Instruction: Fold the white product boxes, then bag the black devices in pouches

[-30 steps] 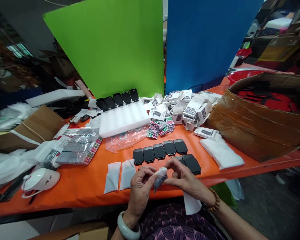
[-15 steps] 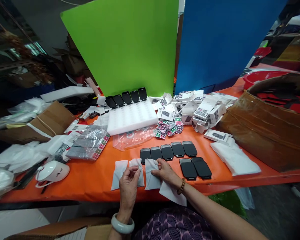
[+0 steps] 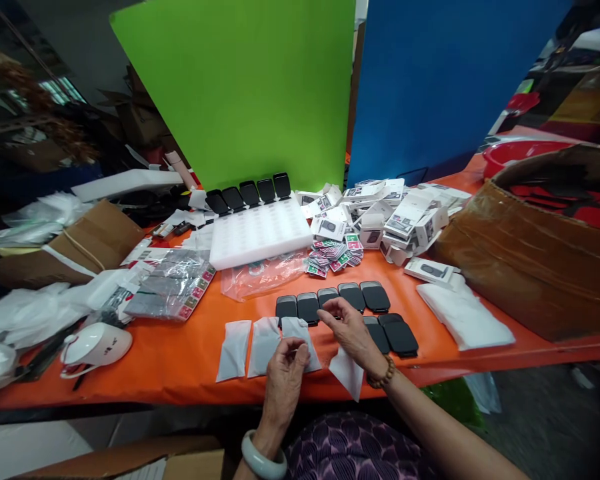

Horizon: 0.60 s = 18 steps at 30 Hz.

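Note:
Several flat white pouches lie in a row along the near table edge: a left pouch, a second pouch and a third pouch. My left hand, wearing a pale bangle, is over the third pouch. Its fingers are curled in toward the thumb; anything between them is hidden. My right hand, with a beaded bracelet, is open, its fingers stretched left over flat black items. Under that hand a further white pouch hangs at the edge. A back row of black items and a front black item lie beyond.
Behind are a white foam block, small white boxes and a pile of printed cards. A large carton stands right, beside a white stack. At left are a white mug and plastic bags.
My right hand has left the third pouch, moving up and right, and its fingers have opened. My left hand has shifted right, from the second pouch to the third.

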{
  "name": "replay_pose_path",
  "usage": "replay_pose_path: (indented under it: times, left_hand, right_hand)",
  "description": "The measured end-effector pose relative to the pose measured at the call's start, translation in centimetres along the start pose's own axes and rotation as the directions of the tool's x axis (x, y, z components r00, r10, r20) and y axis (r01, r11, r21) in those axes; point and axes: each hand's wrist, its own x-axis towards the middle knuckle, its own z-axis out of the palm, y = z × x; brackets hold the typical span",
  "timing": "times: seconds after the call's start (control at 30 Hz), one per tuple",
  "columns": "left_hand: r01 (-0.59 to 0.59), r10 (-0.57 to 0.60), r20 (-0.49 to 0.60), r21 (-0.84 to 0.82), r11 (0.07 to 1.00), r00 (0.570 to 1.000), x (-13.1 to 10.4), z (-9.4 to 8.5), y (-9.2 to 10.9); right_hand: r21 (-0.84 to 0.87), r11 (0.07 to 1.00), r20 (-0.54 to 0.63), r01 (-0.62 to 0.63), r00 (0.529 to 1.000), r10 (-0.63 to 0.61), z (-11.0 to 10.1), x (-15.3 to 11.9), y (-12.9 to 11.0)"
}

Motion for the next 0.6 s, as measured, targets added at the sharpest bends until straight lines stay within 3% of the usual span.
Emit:
replay_pose_path:
  times: [0.13, 0.27, 0.33, 0.4, 0.5, 0.53, 0.6]
  left_hand:
    - [-0.024, 0.034, 0.289, -0.04, 0.999, 0.957, -0.8, 2.9, 2.1]
    - [-0.067, 0.039, 0.318, 0.078, 0.995, 0.947, -1.2, 4.9, 3.3]
    - [-0.029, 0.015, 0.304, 0.042, 0.999, 0.952, -1.0, 5.1, 3.5]
    - [0.021, -0.015, 0.332, -0.014, 1.0, 0.943, -0.7, 4.9, 3.7]
    - [0.061, -0.044, 0.4, -0.03, 0.998, 0.916, -0.2, 4.3, 4.1]
    - [0.065, -0.052, 0.413, -0.018, 0.998, 0.909, -0.1, 4.1, 4.2]
    - [0.066, -0.061, 0.408, 0.003, 0.998, 0.911, 0.1, 4.0, 4.4]
  right_hand:
    - [0.078, 0.997, -0.129, -0.013, 0.991, 0.023, -1.6, -0.7, -1.0]
    - [0.147, 0.988, -0.204, -0.056, 0.975, 0.085, -2.4, -1.5, -1.1]
    - [0.212, 0.974, -0.128, -0.075, 0.986, 0.104, -3.4, -1.9, -1.1]
    - [0.247, 0.964, 0.042, -0.099, 0.995, 0.091, -4.8, -2.4, -1.2]
    - [0.261, 0.944, 0.36, -0.203, 0.928, 0.1, -7.0, -3.5, -1.3]
    - [0.26, 0.937, 0.414, -0.235, 0.903, 0.112, -7.5, -3.9, -1.3]
    - [0.247, 0.934, 0.412, -0.257, 0.901, 0.139, -7.9, -4.6, -1.3]
